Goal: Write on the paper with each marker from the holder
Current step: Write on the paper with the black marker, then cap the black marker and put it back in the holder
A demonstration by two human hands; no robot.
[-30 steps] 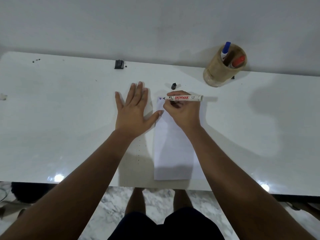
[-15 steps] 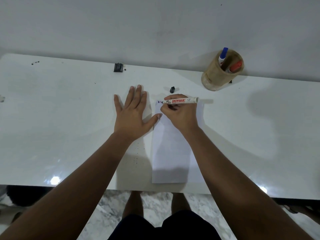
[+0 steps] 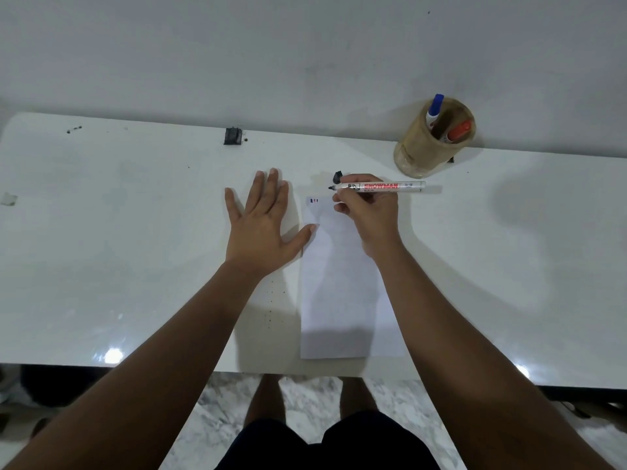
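Marks [image 3: 314,200] are sitting atop the paper [image 3: 339,283]; right hand [image 3: 369,215] is gripping the uncapped marker [image 3: 383,186] above it, left hand [image 3: 261,225] lying flat, spread, thumb touching paper's edge. Holder [image 3: 420,147] is keeping two markers, probably finished.

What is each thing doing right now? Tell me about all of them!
Black marker: uncapped, held level in right hand.
Black cap: off, on table.
Paper: flat, small marks at top.
Left hand: flat, thumb on the paper's edge.
Holder: holds blue marker and red marker, capped.
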